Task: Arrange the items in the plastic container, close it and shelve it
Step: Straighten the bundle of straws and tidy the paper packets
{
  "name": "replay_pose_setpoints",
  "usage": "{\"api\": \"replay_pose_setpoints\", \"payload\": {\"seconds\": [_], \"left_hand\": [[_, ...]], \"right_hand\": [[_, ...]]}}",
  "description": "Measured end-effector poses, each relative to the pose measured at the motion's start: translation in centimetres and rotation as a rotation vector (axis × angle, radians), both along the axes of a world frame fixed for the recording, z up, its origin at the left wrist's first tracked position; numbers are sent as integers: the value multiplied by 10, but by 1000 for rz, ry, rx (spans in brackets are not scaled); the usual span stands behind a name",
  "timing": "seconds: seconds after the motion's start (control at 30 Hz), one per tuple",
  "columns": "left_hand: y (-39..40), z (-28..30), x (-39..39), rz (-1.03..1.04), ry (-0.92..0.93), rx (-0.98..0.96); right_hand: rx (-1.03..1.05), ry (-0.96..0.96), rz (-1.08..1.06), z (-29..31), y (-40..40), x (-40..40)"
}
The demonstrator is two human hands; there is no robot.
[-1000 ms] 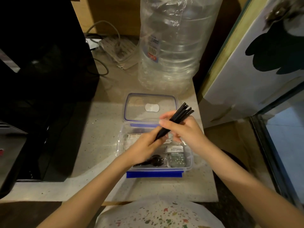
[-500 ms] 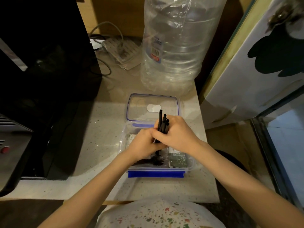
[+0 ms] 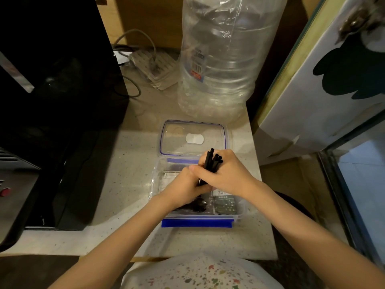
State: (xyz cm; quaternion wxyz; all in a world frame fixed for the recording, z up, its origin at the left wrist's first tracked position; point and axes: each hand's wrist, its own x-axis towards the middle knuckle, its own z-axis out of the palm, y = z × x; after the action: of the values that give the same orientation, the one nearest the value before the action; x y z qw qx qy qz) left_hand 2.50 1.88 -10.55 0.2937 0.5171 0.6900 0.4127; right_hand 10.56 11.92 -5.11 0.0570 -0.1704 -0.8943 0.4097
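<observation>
Speckled bench (image 3: 129,176); open plastic container (image 3: 155,184) at centre, lid (image 3: 192,137) lying at its 12 o'clock. Left hand (image 3: 185,187) and right hand (image 3: 225,174) meet over it, fingers of both closed round upright black sticks (image 3: 211,160). Water jug (image 3: 223,59) beyond, 12 o'clock.

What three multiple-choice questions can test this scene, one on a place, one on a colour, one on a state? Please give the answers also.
1. Where does the loose lid lie?
A. behind the plastic container, on the counter
B. on top of the container
C. on the floor

2. What colour is the container's front clasp?
A. red
B. blue
C. green

3. What is the state of the black sticks?
A. lying flat in the container
B. held as a bundle by both hands
C. lying on the counter

Answers: 1 A, the lid rests flat beyond the open box. 2 B, the strip is blue. 3 B, the left hand and right hand grip them together above the box.
</observation>
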Motion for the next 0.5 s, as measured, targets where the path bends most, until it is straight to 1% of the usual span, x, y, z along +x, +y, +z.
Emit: {"api": "replay_pose_setpoints", "payload": {"seconds": [0.07, 0.17, 0.27, 0.4, 0.5], "left_hand": [[0, 1, -1, -7, -22, -8], [2, -1, -2, -37, 42, 23], [2, -8, -4, -32, 103, -46], [3, -8, -4, -19, 144, -166], [1, 0, -9, -26, 196, -183]], "right_hand": [[12, 66, -4, 3, 2, 1], [102, 258, 8, 7, 1, 2], [164, 377, 14, 9, 0, -1], [151, 393, -4, 8, 3, -3], [59, 391, -69, 8, 9, 0]]}}
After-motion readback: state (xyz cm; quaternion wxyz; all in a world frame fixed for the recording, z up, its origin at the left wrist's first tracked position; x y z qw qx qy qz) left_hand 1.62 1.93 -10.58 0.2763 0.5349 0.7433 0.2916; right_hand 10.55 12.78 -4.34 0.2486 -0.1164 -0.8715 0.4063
